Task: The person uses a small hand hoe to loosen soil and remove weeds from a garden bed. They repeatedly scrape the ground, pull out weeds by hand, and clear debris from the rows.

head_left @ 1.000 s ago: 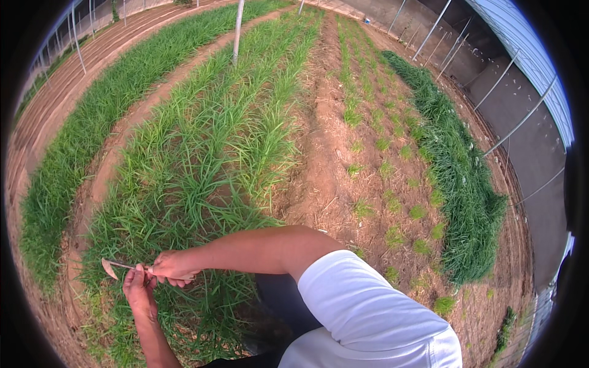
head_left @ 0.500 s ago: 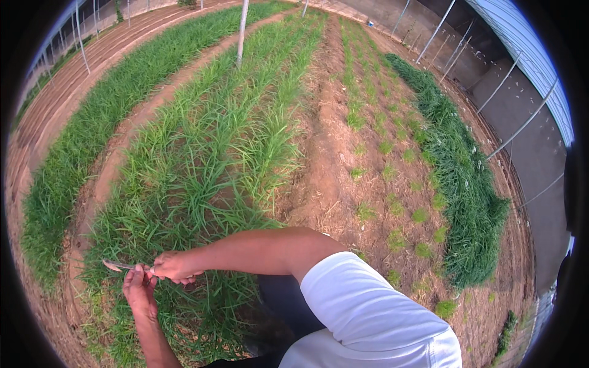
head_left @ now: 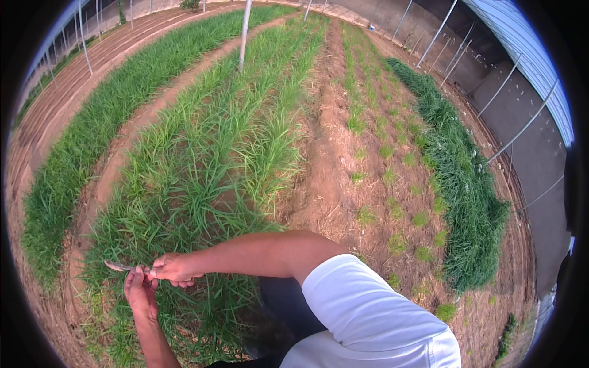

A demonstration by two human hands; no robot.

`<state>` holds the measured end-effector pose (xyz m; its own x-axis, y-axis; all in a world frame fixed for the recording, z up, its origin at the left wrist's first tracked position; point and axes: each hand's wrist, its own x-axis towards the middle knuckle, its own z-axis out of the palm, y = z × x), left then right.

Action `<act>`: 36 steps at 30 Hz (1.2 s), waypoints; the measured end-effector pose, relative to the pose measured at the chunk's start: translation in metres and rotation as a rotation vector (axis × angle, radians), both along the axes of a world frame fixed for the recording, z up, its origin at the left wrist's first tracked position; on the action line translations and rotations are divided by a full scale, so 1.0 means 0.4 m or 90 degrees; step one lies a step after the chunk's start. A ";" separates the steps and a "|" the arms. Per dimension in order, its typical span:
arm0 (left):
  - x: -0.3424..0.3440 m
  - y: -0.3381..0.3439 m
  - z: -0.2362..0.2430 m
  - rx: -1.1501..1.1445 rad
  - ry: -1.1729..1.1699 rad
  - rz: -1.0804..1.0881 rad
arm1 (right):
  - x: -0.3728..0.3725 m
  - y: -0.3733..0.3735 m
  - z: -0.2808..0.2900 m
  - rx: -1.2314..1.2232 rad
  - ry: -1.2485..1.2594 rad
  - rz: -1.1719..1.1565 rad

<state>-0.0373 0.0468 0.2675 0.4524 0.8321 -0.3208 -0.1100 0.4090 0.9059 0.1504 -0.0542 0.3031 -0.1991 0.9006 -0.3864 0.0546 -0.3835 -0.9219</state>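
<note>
Metal tips the sickle (head_left: 123, 267) above the near part of the green crop (head_left: 199, 190); its long axis runs crosswise, blade pointing to the person's left. The right hand (head_left: 173, 268) grips its handle; the left hand (head_left: 142, 294) pinches it nearer the blade.

Brown soil (head_left: 322, 162) carries straw bits (head_left: 333, 213) — and, at right, a green leaf heap (head_left: 469, 208).
</note>
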 end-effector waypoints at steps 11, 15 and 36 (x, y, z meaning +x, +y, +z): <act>-0.011 0.011 -0.021 -0.012 0.024 0.024 | -0.005 0.007 -0.010 0.011 -0.047 0.001; -0.019 0.011 -0.018 -0.007 0.047 0.012 | -0.003 0.010 -0.010 0.017 -0.069 0.000; -0.017 0.008 -0.025 -0.002 0.019 0.021 | -0.001 -0.004 0.022 -0.005 -0.111 0.016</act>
<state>-0.0441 0.0498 0.2575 0.4144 0.8458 -0.3360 -0.0966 0.4080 0.9079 0.1502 -0.0558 0.3118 -0.1516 0.8928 -0.4242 0.2228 -0.3873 -0.8946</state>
